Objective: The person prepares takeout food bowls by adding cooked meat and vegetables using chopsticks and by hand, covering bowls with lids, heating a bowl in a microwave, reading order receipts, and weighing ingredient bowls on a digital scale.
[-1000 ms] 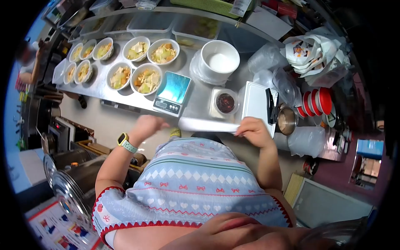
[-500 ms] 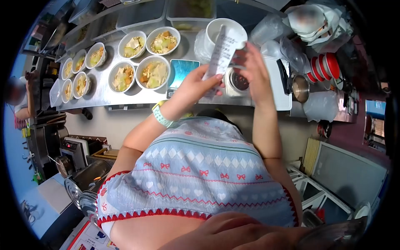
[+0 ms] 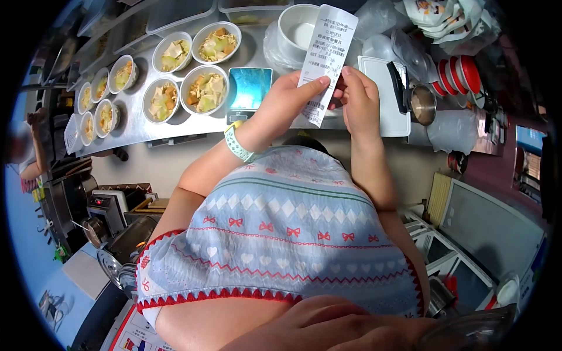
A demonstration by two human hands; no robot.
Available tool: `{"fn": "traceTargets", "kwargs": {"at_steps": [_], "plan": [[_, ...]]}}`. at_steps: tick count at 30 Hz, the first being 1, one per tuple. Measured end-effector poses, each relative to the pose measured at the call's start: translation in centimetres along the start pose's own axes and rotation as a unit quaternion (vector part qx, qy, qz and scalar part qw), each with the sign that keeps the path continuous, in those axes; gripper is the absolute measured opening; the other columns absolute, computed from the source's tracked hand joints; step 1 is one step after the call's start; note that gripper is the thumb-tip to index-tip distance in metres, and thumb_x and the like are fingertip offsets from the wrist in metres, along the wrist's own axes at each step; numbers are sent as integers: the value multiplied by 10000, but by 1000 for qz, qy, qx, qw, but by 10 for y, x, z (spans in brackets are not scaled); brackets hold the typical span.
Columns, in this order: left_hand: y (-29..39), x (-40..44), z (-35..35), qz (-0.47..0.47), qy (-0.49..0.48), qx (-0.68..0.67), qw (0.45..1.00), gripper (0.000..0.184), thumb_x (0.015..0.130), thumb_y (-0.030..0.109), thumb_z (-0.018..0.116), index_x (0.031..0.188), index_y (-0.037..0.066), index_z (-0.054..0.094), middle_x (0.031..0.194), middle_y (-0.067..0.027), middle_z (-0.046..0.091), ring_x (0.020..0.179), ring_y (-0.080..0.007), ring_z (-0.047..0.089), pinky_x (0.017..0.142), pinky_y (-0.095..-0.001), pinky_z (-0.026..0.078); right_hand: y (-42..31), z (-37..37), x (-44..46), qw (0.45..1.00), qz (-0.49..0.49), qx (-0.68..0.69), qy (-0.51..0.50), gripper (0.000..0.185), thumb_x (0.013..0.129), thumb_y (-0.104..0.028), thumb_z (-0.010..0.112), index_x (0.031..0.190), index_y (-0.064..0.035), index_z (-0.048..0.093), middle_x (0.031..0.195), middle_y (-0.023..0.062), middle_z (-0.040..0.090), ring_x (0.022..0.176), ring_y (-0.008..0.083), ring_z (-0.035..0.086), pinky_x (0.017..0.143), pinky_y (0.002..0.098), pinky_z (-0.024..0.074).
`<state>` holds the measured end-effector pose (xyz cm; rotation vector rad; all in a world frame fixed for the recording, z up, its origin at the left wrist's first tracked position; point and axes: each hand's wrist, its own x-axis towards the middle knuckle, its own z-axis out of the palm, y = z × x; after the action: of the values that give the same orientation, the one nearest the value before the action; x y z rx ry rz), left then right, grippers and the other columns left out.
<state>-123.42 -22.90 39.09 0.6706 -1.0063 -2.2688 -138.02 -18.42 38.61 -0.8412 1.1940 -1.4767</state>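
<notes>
A long printed paper receipt (image 3: 328, 50) is held up over the counter, its text side facing me. My left hand (image 3: 290, 102), with a pale green watch strap on the wrist, pinches it low down, thumb across the front. Along the receipt's right edge my right hand (image 3: 358, 96) has thumb and fingers closed at the paper; some fingertips are behind it. Just behind the receipt stands a white tub (image 3: 294, 26). Left of my hands lies a scale with a shiny blue top (image 3: 250, 88), beside a bowl of food (image 3: 204, 89).
Several more filled bowls (image 3: 160, 99) line the steel counter to the left. A white cutting board (image 3: 386, 111) with a black-handled tool, a metal pot (image 3: 422, 105) and red-rimmed lids (image 3: 465, 73) are at right. Another person's arm (image 3: 41, 143) shows at far left.
My right hand has come in from the right and closed at the receipt's edge. The receipt has turned flatter towards me, so its print now shows. The view has shifted slightly.
</notes>
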Motion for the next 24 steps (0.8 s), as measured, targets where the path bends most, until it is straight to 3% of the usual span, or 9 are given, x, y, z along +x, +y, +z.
{"fn": "traceTargets", "kwargs": {"at_steps": [9, 15, 20, 24], "plan": [[-4, 8, 12, 22, 9, 21, 1000, 267, 911, 223, 570, 1030, -11, 613, 896, -57, 655, 777, -118, 624, 670, -239, 488, 1, -16, 4, 999, -22, -14, -29, 250, 938, -211, 501, 878, -14, 644, 746, -20, 595, 635, 18, 461, 587, 163, 373], [-1, 11, 21, 19, 21, 35, 999, 274, 915, 224, 562, 1065, -1, 608, 920, -45, 659, 793, -100, 614, 711, -233, 469, -9, -20, 8, 1000, 8, 11, 4, 370, 965, -296, 431, 905, 0, 644, 782, 7, 622, 640, 32, 471, 596, 175, 389], [-6, 17, 19, 33, 33, 27, 999, 275, 915, 222, 562, 1067, -2, 606, 932, -42, 661, 808, -96, 611, 740, -235, 466, -7, -27, 17, 1000, 13, -10, -12, 463, 969, -363, 385, 967, 24, 640, 794, 26, 628, 666, 47, 493, 610, 195, 410], [-9, 23, 21, 59, 49, 23, 997, 263, 923, 200, 546, 1015, -38, 609, 900, -72, 664, 792, -114, 625, 709, -248, 505, -9, -30, 23, 998, 31, 36, -29, 431, 964, -340, 417, 968, 32, 634, 798, 29, 629, 666, 54, 501, 615, 198, 419]]}}
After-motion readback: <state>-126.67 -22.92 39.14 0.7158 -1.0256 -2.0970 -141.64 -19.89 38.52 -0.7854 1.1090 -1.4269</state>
